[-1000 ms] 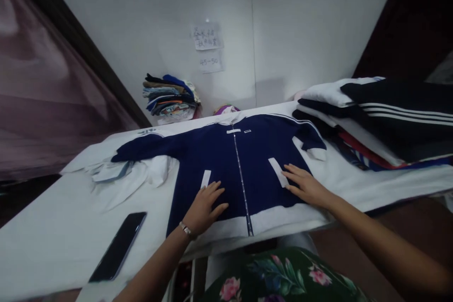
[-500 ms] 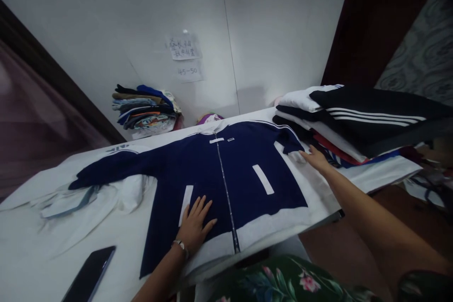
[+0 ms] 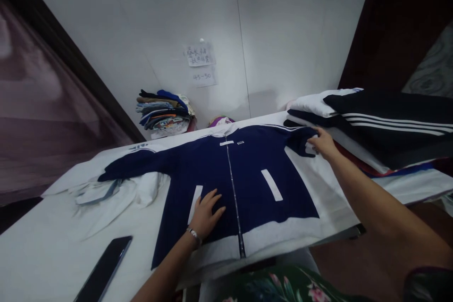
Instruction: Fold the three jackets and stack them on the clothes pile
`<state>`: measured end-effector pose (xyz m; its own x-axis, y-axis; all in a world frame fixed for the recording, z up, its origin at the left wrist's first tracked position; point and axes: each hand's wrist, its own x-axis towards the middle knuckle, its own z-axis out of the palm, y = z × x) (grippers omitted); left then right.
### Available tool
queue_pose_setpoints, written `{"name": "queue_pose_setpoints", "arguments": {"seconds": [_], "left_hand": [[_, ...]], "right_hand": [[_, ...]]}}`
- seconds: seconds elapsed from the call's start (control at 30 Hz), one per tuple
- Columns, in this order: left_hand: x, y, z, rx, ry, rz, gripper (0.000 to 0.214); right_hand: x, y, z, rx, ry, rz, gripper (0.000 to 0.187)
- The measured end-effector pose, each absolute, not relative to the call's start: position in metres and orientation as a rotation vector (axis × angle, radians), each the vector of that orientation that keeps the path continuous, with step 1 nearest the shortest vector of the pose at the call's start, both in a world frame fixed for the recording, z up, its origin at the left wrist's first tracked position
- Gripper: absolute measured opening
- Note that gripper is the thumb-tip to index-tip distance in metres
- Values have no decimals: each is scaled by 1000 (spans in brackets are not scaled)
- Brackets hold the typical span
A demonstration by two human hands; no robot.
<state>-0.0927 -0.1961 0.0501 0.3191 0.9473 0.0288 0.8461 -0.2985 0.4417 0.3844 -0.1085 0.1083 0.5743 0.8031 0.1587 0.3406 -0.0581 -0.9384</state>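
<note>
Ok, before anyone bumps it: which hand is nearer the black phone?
Left. The left hand lies on the navy jacket, beyond the phone; the right hand is much farther, at the jacket's sleeve cuff.

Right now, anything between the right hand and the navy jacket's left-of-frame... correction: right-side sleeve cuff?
Nothing visible. The right hand is touching the white cuff of the navy jacket's sleeve, so no gap shows. The folded stack of clothes lies beyond the hand, not between them.
</note>
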Motion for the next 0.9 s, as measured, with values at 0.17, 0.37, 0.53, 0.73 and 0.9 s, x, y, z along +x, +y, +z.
{"name": "queue_pose_setpoints", "arguments": {"seconds": [0.17,0.37,0.53,0.73,0.9], "left_hand": [[-22,-175,83,1713,1255,910,39],[51,-152,81,744,840,889,45],[65,-150,53,567,926,777,39],[83,-149,56,792,1106,609,54],[95,-150,60,778,1215,665,51]], "right_hand": [[307,-115,158,-1479,-1718,164,63],[192,-170,125,-930,-2139,795,66],[205,-189,76,-993,-1771,883,43],[266,-203,56,-1316,-1506,677,33],[282,-225,36,-1441,-1683,659,37]]}}
